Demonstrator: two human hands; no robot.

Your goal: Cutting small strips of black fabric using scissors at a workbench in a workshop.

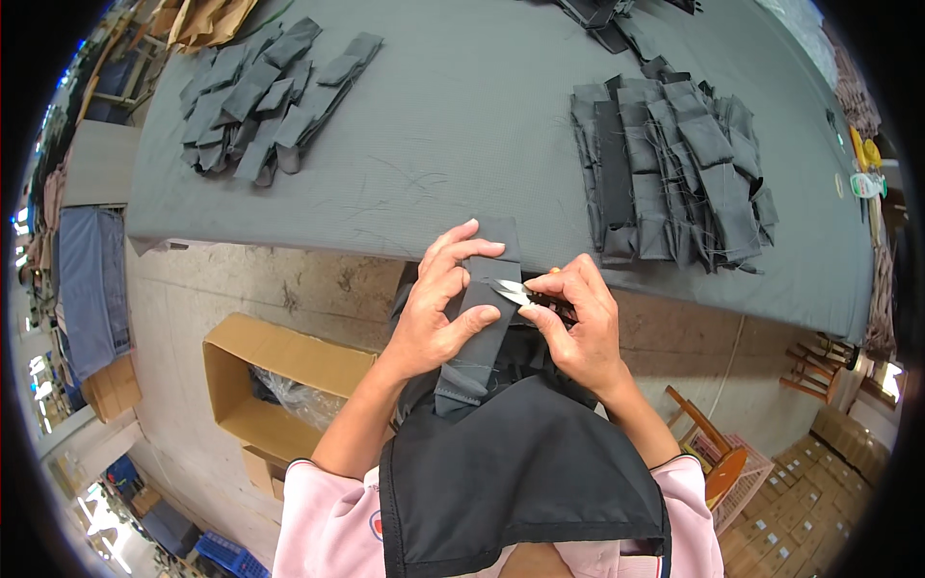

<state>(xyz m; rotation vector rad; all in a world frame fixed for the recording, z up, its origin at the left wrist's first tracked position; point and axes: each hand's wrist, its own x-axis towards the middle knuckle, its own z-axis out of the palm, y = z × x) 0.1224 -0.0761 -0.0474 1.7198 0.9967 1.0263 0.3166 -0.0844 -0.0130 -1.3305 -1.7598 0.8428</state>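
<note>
At the clock's centre, at the bench's edge (424, 246), the left grip (438, 313) holds a dark strip (485, 339) while the right grip (586, 323) clasps snips (514, 293) against it, trimming seemingly midway, the smaller pile (260, 101) near ten-thirty perhaps done, the thread-fringed pile (665, 173) at two o'clock probably remaining.

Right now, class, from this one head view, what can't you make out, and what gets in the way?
- Snips, head view: grip mostly covered by the right hand.
- Fabric strip, head view: partly hidden under the left hand.
- Cardboard box, head view: contents too unclear to name beneath clear plastic.
- Brown paper, head view: cut off by the top edge.
</note>
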